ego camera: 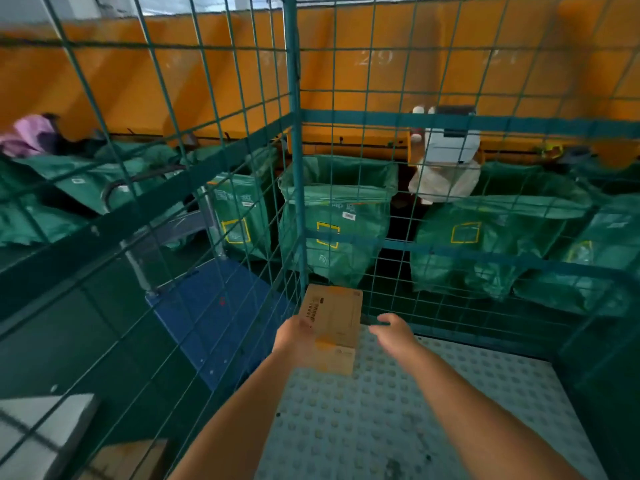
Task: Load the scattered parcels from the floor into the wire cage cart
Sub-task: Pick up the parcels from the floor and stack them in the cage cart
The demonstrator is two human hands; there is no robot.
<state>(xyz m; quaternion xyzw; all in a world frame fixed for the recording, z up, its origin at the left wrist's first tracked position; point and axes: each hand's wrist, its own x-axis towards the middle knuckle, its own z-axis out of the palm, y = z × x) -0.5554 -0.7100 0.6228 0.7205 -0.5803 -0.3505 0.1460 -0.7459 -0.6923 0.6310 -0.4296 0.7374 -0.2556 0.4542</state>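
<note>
Deep in the cage's far corner at 12 o'clock I see the cardboard parcel on the studded cart floor; my left hand grips its left edge; my right hand hovers beside it at 3 o'clock, fingers loose; green sacks hang beyond the wire cage cart.

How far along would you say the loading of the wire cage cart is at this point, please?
Early, it seems. Nothing is visibly stacked yet on the cart's studded floor. In hand: a cardboard parcel sits in the cage's far left corner, the left hand on its side and the right hand open just beside it, not touching. Left: a box edge shows outside the mesh at lower left; other floor parcels are out of view.
</note>
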